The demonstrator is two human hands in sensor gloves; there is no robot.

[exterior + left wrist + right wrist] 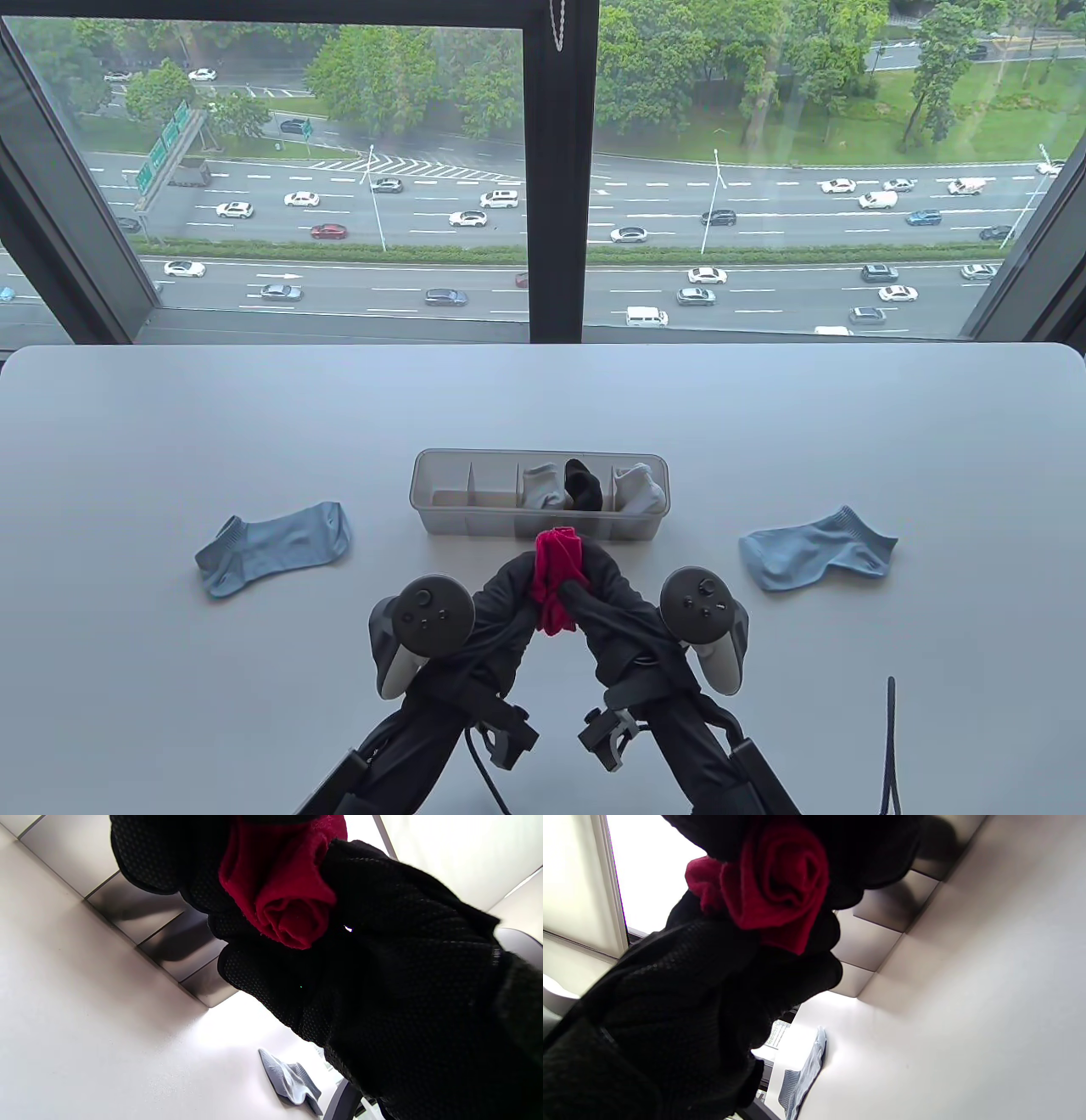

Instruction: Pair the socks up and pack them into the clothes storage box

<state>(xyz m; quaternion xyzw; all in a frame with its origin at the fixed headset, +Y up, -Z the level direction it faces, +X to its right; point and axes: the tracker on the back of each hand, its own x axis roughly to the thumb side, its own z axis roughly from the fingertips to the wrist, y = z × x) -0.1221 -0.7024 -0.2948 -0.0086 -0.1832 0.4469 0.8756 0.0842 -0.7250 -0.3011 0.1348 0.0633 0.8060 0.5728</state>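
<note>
Box [441,519]: grey, black socks inside | both hands' fingers [607,567] clamp red roll [556,586]

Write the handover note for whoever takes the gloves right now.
Left hand and right hand: both grip the rolled red socks, held just in front of the box.
Box: rolled light socks with a black roll beside them, another light roll at the right end; the left compartments look free.
On the table: one blue sock at left, its match at right, far apart, unpaired.
Left to do: drop the red roll in, then pair the blue socks and pack them.
</note>
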